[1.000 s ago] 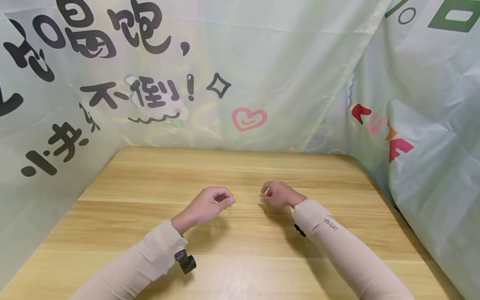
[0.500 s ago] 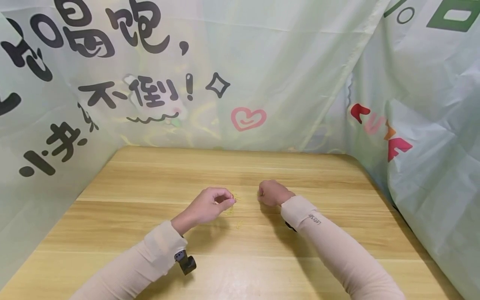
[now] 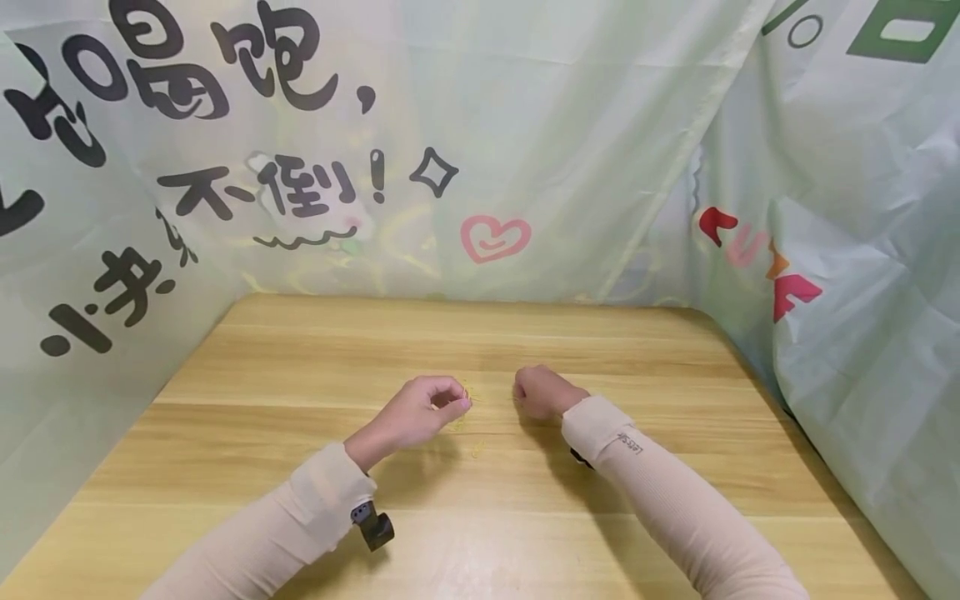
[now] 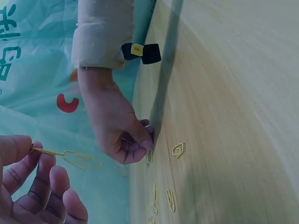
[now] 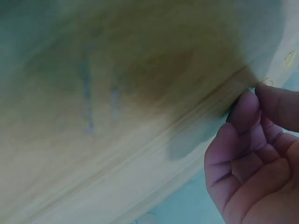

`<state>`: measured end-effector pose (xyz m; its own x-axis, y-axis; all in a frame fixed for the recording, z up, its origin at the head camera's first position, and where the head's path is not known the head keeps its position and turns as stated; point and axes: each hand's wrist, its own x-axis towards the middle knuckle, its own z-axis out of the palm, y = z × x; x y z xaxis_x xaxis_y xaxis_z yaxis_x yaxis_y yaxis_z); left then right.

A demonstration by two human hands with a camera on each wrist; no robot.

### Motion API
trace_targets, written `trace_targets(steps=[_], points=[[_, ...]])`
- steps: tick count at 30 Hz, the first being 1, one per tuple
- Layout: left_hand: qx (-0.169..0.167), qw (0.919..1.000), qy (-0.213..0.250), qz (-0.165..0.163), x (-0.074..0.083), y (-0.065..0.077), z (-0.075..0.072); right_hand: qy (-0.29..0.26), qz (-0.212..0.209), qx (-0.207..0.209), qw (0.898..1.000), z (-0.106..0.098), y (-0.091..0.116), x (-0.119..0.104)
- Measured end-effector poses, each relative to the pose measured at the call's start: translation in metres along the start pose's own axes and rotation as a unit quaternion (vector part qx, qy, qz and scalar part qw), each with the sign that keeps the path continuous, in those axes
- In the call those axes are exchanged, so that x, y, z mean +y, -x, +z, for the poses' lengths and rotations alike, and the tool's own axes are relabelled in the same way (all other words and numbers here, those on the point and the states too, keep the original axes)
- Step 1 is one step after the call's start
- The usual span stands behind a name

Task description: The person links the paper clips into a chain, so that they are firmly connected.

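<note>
My left hand (image 3: 415, 408) pinches a yellow paper clip between thumb and index finger, above the table. In the left wrist view, a chain of yellow paper clips (image 4: 79, 159), apparently two linked, sticks out from those fingertips. To the right, my right hand (image 3: 546, 393) is low at the tabletop with curled fingers. Its thumb and forefinger pinch a yellow paper clip (image 4: 150, 157), seen at the fingertips in the left wrist view. In the right wrist view, the fingers mostly cover that clip; a bit of yellow wire (image 5: 267, 82) shows beside the thumb.
Several loose yellow paper clips (image 4: 178, 150) lie on the wooden table (image 3: 315, 342), around and below the left hand. One clip (image 3: 477, 450) sits nearer the front. Printed cloth (image 3: 570, 150) hangs at the back and both sides.
My right hand has moved slightly left and down to the tabletop, and its fingers have closed together. The left hand stays nearly in place, holding its clips.
</note>
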<state>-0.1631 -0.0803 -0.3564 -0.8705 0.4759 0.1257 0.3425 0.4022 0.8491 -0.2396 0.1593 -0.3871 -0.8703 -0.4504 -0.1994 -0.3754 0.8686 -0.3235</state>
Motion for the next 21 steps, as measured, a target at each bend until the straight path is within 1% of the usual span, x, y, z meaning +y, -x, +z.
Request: trace_targets(steps=[3,9,13,17,21], points=[[0.002,1.0,0.0,-0.008,0.0,0.001,0.0,-0.004,-0.013,0.002,1.0,-0.001,0.002,0.001],[-0.002,0.9999,0.006,-0.009,0.0,0.002,0.0,-0.076,-0.008,-0.014,0.997,0.001,0.005,0.007],[-0.002,0.9999,0.006,-0.01,-0.002,0.002,0.0,-0.102,-0.022,-0.001,0.995,-0.001,0.008,0.008],[-0.004,0.9999,0.007,-0.013,-0.004,0.001,0.0,-0.115,-0.06,0.022,0.991,-0.004,0.013,0.008],[-0.005,0.9998,0.012,-0.018,-0.008,-0.001,0.002,-0.133,-0.107,0.046,0.984,-0.005,0.016,0.008]])
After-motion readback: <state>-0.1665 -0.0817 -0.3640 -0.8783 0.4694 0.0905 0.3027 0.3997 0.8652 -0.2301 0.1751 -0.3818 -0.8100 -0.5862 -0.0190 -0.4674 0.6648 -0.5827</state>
